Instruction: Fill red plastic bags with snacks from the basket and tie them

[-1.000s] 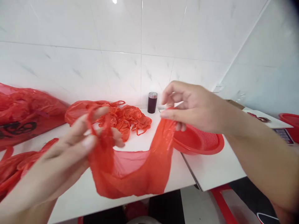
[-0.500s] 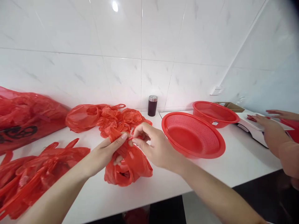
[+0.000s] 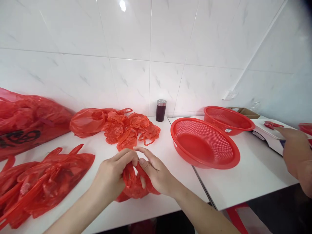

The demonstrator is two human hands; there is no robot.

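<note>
A red plastic bag (image 3: pixel 136 187) rests at the near side of the white table, gathered up between both hands. My left hand (image 3: pixel 113 172) is closed on the bag's top from the left, its fingers curled over the bunched film. From the right, my right hand (image 3: pixel 158 172) grips the same bag, thumb and index finger close to the left fingertips. A gap in the film shows between the hands. What the bag holds, if anything, is hidden. Just behind lie several crumpled red plastic bags (image 3: pixel 115 128).
Two red perforated baskets (image 3: pixel 202 143) stand at right, with a white scale (image 3: pixel 275 133) beyond and a co-worker's arm (image 3: pixel 294 156) over it. A dark tumbler (image 3: pixel 161 112) stands by the wall. More red bags (image 3: pixel 56 178) lie at left, below a large full red bag (image 3: pixel 31 120).
My left hand has turned over and now curls on the bag's top; both hands sit slightly lower. At right, the co-worker's arm has drawn back from the scale's far side.
</note>
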